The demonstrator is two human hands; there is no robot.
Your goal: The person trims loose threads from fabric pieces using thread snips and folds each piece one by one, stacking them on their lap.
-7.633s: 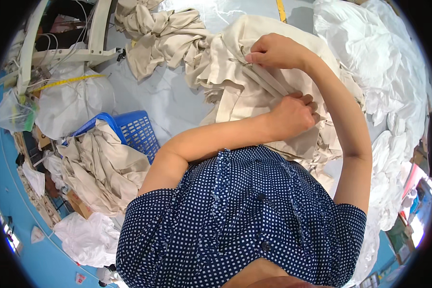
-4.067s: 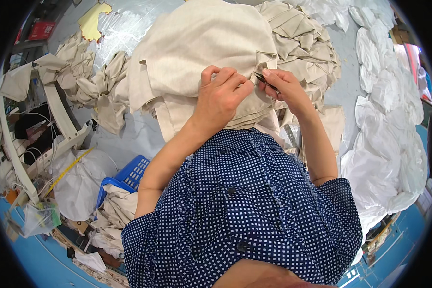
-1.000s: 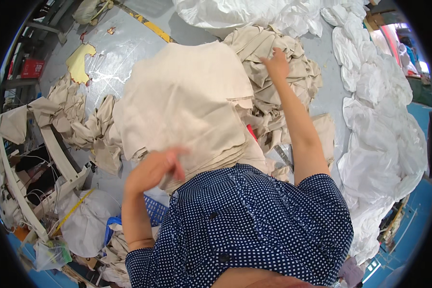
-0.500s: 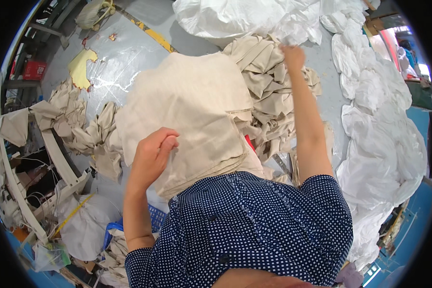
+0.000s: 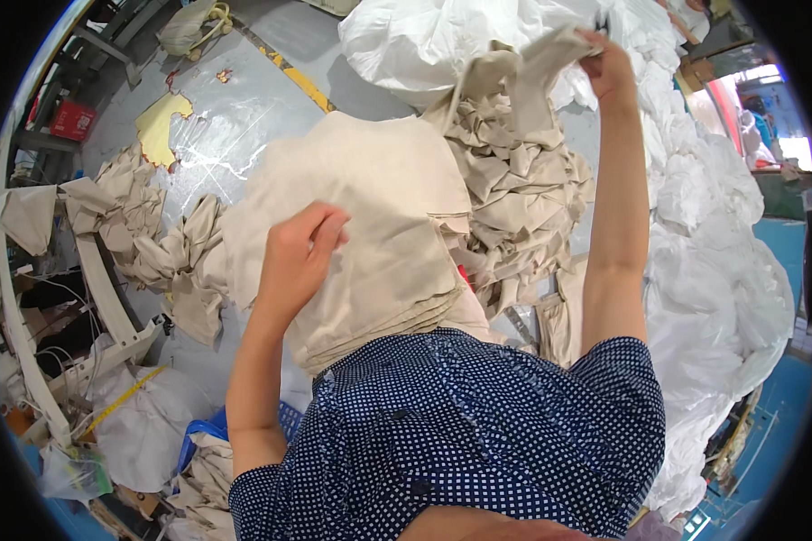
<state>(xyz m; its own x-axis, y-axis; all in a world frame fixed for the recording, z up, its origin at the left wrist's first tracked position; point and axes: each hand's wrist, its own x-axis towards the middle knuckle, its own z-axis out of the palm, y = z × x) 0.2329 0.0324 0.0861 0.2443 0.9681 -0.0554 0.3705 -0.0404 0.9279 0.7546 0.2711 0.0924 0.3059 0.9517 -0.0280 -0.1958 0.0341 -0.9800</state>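
Cream and beige fabric pieces lie in a flat stack [image 5: 379, 270] in front of my body. My left hand [image 5: 307, 243] hovers above the middle of this stack, its fingers curled toward the thumb, with nothing visible in them. At the far right, my right hand [image 5: 612, 72] is shut on the corner of a beige fabric piece [image 5: 537, 86]. That piece hangs stretched up from a crumpled heap of beige fabric [image 5: 523, 189] beside the stack; its lower end merges with the heap.
Large white bundles [image 5: 713, 270] line the right side, and a white sack [image 5: 415, 54] lies at the back. Crumpled beige fabric [image 5: 189, 243] trails over a pale metal frame [image 5: 108, 288] on the left. A blue basket [image 5: 289, 419] stands by my left elbow.
My right hand has moved up and to the right, lifting a beige fabric piece off the heap. My left hand has shifted slightly up and right over the stack.
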